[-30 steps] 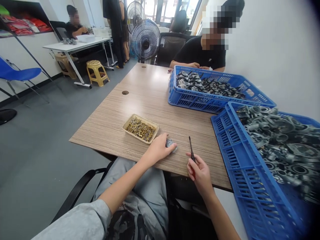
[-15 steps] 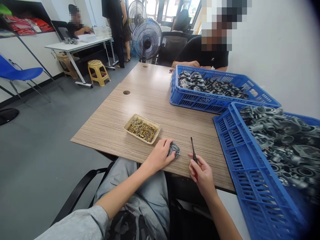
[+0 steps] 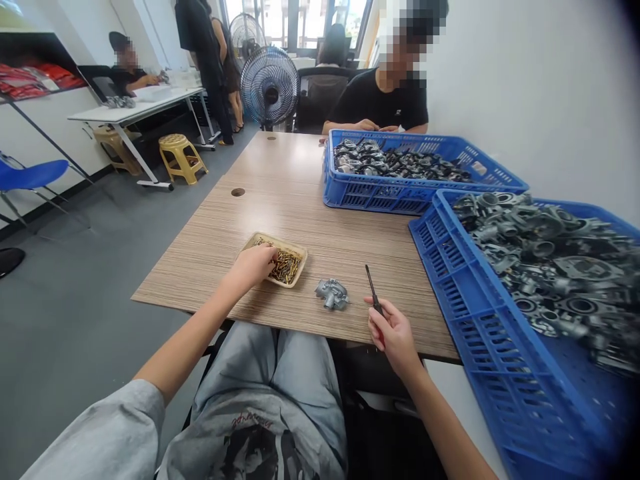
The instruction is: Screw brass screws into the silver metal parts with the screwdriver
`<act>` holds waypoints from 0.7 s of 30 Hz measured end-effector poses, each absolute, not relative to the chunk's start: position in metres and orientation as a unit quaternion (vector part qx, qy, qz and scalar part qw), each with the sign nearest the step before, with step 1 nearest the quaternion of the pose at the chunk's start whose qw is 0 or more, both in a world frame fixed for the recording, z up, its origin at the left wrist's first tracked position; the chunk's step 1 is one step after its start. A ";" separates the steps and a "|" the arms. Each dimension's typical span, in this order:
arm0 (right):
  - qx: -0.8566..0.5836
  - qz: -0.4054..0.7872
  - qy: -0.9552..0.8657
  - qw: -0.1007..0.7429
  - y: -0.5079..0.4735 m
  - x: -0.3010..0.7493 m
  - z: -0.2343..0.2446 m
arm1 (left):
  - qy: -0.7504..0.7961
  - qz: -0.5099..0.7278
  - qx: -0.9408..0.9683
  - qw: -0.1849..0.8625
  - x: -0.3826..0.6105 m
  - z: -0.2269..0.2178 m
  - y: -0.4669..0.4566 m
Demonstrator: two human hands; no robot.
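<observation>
My left hand (image 3: 259,262) reaches into a shallow cream tray (image 3: 299,275) filled with small brass screw-like pieces (image 3: 286,264). Its fingers are bent together among the pieces, and whatever the fingertips pinch is hidden. On the table between my two hands lies a grey cast-metal carburetor body (image 3: 332,294), touched by neither. Near the table's front edge, my right hand (image 3: 393,331) is closed around the handle of a screwdriver (image 3: 373,288). The black shaft points up and away from me.
A blue crate (image 3: 505,347) heaped with grey metal castings (image 3: 555,267) stands on the right. Behind it, another blue crate (image 3: 380,191) holds darker assembled parts. A co-worker (image 3: 385,100) sits across the wooden table (image 3: 200,267). A fan (image 3: 270,87) stands beyond.
My left hand has let go of the carburetor body and moved left into the tray. The right hand still holds the screwdriver. The camera view has shifted slightly.
</observation>
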State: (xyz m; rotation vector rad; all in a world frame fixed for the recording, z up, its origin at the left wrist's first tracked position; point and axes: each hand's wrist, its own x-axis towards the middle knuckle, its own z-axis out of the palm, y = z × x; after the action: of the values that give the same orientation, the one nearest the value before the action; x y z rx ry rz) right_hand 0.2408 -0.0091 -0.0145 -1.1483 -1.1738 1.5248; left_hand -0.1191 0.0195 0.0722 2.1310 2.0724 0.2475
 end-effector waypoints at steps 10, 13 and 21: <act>-0.451 0.611 -0.476 0.443 -0.010 0.238 -0.009 | 0.693 0.014 0.719 0.051 -0.119 0.068 0.027; -0.452 0.610 -0.475 0.444 -0.009 0.238 -0.008 | 0.685 0.027 0.726 0.051 -0.124 0.074 0.027; -0.454 0.606 -0.478 0.445 -0.006 0.239 -0.015 | 0.560 0.317 0.742 0.186 -0.065 0.089 -0.001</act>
State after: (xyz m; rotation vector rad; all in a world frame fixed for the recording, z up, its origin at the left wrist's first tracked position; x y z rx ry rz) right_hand 0.2391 -0.0063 -0.0146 -1.1255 -1.1846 1.5028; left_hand -0.0646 -0.0011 0.0891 2.0907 1.5776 0.8932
